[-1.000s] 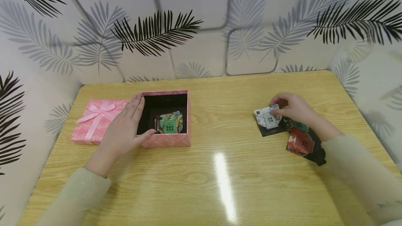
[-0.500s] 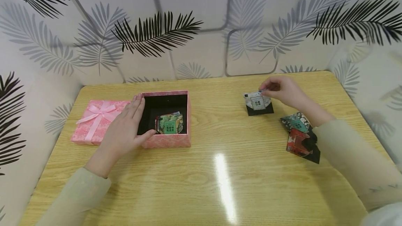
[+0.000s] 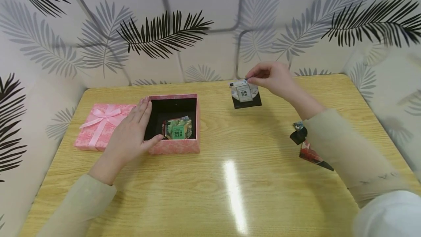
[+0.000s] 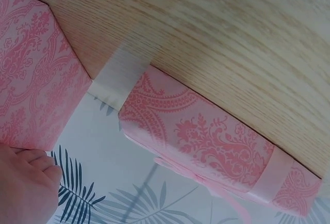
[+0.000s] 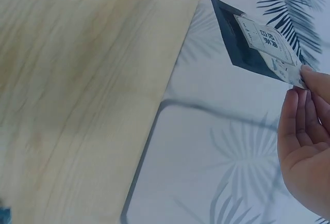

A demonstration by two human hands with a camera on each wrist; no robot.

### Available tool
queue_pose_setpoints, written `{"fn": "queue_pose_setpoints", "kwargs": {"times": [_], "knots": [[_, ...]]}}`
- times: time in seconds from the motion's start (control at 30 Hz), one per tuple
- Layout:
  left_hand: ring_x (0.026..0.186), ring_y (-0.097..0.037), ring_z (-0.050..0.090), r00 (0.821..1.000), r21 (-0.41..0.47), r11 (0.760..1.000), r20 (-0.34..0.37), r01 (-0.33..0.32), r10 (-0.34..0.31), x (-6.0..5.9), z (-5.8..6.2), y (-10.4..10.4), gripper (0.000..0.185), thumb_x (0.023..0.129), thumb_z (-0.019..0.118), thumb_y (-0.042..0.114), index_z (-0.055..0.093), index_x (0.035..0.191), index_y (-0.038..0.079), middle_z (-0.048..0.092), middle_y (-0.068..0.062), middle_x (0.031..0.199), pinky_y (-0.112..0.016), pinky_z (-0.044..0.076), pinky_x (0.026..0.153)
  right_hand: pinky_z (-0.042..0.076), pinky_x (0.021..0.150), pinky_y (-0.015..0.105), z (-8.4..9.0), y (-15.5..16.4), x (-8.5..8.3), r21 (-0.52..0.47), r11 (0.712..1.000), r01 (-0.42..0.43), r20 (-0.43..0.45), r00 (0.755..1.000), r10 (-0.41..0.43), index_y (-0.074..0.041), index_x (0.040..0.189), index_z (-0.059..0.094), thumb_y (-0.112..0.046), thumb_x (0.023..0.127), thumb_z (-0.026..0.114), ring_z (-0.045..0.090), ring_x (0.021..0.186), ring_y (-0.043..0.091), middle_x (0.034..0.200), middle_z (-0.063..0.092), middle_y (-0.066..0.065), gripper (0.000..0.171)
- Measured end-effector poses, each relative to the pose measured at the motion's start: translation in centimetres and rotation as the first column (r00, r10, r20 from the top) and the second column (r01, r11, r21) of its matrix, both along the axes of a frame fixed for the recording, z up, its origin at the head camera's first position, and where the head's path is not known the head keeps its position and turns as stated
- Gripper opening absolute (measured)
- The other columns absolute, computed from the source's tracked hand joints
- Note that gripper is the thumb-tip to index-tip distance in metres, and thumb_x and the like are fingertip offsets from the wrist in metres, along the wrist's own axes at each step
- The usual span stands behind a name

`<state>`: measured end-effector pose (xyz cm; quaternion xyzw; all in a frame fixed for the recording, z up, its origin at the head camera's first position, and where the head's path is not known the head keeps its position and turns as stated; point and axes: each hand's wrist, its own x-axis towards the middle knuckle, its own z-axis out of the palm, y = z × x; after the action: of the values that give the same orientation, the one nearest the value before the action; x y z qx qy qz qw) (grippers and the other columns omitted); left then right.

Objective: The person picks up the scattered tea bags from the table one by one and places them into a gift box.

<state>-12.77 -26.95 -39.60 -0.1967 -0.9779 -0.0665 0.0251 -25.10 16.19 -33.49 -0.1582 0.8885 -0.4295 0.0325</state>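
An open pink box sits on the wooden table, with a green-labelled packet inside. My left hand rests flat on the box's left rim, fingers straight; the box wall shows in the left wrist view. My right hand is lifted above the table's far side and pinches a black and white packet by its top edge. The same packet hangs from the fingertips in the right wrist view.
The pink lid with a ribbon bow lies left of the box, also seen as the lid in the left wrist view. More packets lie at the table's right, partly hidden by my right sleeve. Leaf-patterned walls surround the table.
My right hand has lifted the black and white packet off the pile at the right and carried it up and leftward. The left hand and box have not moved.
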Motion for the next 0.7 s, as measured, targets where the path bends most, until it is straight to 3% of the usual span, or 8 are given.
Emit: {"fn": "queue_pose_setpoints", "kwargs": {"times": [0.23,0.4,0.53,0.7], "knots": [[0.166,-0.04,0.017,1.0,0.001,1.0,0.016,-0.005,0.005,0.0,0.1,0.0,0.101,0.099,0.065,0.051,0.016,0.167,-0.005,0.013,-0.022,0.178,-0.056,0.025,0.133,0.052,0.071,0.013,0.9,-3.4,-0.5,-0.051,0.999,-0.015,-0.018,1.0,0.014,-0.003,0.107,0.081,-0.01,0.098,0.077,0.066,0.078,-0.003,0.101,0.08,0.01,0.012],[0.166,-0.04,0.017,1.0,0.003,1.0,0.012,-0.001,0.001,0.1,0.0,0.0,0.101,0.099,0.066,0.051,0.017,0.167,-0.005,0.013,-0.022,0.178,-0.055,0.025,0.133,0.052,0.071,0.016,1.5,-5.4,-0.8,-0.102,0.995,-0.013,-0.015,1.0,0.011,-0.005,0.106,0.081,-0.012,0.097,0.078,0.066,0.079,0.0,0.098,0.079,0.004,0.011],[0.166,-0.039,0.016,1.0,0.003,1.0,0.015,-0.005,0.005,0.1,0.0,0.0,0.101,0.099,0.065,0.052,0.017,0.167,-0.005,0.013,-0.022,0.178,-0.055,0.024,0.134,0.053,0.072,0.017,1.9,-6.9,-0.9,-0.171,0.984,-0.038,-0.034,0.999,0.033,-0.004,0.105,0.081,-0.01,0.096,0.079,0.067,0.078,0.002,0.096,0.078,0.002,0.011],[0.166,-0.039,0.016,1.0,0.002,1.0,0.019,-0.008,0.008,0.1,0.1,0.0,0.101,0.099,0.064,0.053,0.016,0.167,-0.005,0.013,-0.021,0.178,-0.055,0.024,0.134,0.055,0.074,0.017,2.2,-9.2,-0.6,-0.238,0.967,-0.086,-0.038,0.996,0.079,-0.001,0.105,0.081,-0.005,0.096,0.078,0.069,0.078,0.003,0.099,0.079,0.009,0.011]]}}
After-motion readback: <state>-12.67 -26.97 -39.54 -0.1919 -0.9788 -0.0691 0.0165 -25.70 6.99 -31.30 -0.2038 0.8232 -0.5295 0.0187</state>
